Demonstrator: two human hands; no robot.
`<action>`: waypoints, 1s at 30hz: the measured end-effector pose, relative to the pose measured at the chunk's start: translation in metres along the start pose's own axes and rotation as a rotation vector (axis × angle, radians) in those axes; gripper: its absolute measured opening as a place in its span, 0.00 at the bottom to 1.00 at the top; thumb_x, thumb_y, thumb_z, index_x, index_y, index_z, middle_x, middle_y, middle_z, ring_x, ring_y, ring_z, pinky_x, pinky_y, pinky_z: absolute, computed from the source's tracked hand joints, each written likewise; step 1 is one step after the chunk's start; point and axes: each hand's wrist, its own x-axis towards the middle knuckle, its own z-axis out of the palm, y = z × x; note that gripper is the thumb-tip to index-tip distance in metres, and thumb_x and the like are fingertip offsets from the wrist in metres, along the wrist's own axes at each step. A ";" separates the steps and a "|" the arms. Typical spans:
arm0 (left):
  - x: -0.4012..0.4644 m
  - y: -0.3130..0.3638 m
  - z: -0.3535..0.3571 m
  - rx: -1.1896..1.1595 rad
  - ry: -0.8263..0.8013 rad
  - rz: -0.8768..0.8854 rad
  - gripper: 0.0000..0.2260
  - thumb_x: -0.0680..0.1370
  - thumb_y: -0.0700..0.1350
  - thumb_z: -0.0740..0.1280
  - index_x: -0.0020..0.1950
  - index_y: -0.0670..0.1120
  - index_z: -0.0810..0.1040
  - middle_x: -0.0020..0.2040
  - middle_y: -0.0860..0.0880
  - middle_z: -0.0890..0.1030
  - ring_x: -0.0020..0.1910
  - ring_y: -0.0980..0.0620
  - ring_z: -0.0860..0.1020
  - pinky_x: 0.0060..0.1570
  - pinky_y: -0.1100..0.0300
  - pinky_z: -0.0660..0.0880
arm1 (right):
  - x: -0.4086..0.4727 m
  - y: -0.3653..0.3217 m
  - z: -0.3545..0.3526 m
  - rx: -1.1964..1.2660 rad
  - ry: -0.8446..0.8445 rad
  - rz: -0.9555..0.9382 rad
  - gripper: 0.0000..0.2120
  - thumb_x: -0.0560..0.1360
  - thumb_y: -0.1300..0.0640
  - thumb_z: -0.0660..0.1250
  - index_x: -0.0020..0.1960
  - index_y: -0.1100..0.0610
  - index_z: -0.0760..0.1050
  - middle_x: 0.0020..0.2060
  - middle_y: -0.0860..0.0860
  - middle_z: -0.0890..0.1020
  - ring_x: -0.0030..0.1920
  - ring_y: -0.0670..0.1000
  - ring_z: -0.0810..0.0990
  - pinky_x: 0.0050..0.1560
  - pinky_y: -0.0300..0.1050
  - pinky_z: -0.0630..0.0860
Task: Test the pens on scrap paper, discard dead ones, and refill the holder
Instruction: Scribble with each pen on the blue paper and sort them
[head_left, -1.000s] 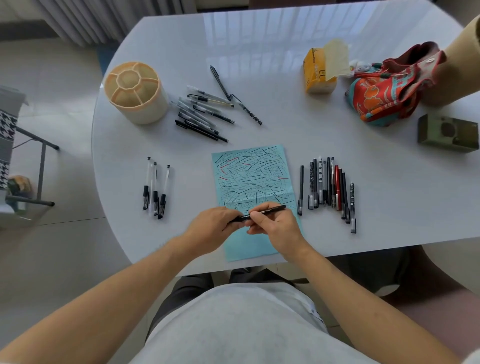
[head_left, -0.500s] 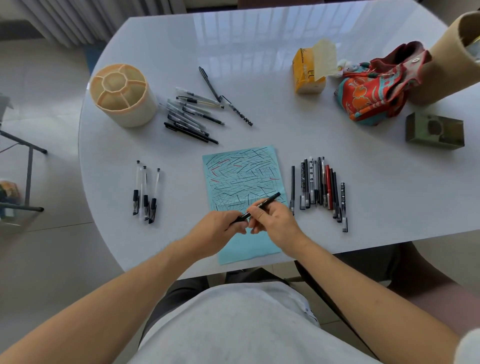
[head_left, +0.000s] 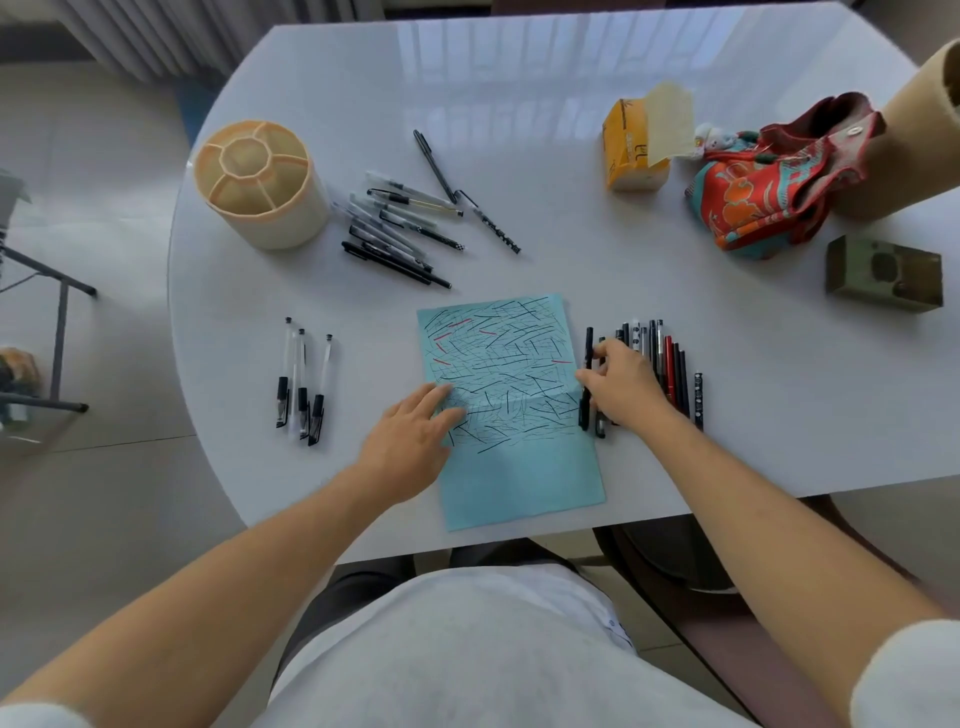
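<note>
A blue scrap paper (head_left: 511, 470) covered in black and red test strokes lies in front of me. My left hand (head_left: 415, 436) rests flat on its left edge. My right hand (head_left: 623, 384) is at the left end of a row of pens (head_left: 670, 358) beside the paper, with thumb and fingertips pinching a black pen (head_left: 587, 343) that lies on the table. Three clear pens (head_left: 301, 384) lie apart to the left. A loose pile of pens (head_left: 395, 228) sits next to the empty cream holder (head_left: 260, 182) with its divided compartments.
On the white table (head_left: 519, 104), at the back right, are a yellow tissue pack (head_left: 631, 150), a patterned red pouch (head_left: 753, 197), a cardboard tube (head_left: 914, 130) and a green box (head_left: 883, 273). A metal chair frame (head_left: 57, 291) stands on the floor to the left.
Both hands held a black pen over the paper's lower part. Now my right hand has carried it to the row on the right, and my left hand has dropped flat onto the paper.
</note>
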 end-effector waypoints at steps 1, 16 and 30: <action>-0.001 -0.004 0.001 0.015 0.000 0.002 0.25 0.78 0.49 0.67 0.75 0.54 0.67 0.80 0.48 0.59 0.79 0.46 0.55 0.74 0.48 0.62 | 0.001 0.003 -0.001 -0.049 0.017 -0.011 0.19 0.79 0.53 0.70 0.67 0.57 0.73 0.52 0.54 0.81 0.52 0.56 0.83 0.55 0.53 0.80; -0.024 -0.034 -0.011 -0.082 -0.036 0.012 0.27 0.80 0.47 0.64 0.78 0.55 0.63 0.81 0.48 0.55 0.80 0.47 0.52 0.76 0.49 0.60 | 0.066 -0.099 0.011 -0.176 0.274 -0.236 0.15 0.80 0.54 0.64 0.63 0.57 0.78 0.57 0.56 0.81 0.54 0.57 0.80 0.54 0.51 0.78; -0.020 -0.054 -0.031 -0.298 -0.107 0.039 0.17 0.79 0.48 0.67 0.69 0.53 0.75 0.77 0.49 0.67 0.78 0.49 0.59 0.75 0.49 0.61 | 0.099 -0.129 0.030 0.281 0.316 -0.080 0.07 0.76 0.58 0.68 0.50 0.60 0.81 0.43 0.55 0.87 0.39 0.52 0.84 0.44 0.49 0.82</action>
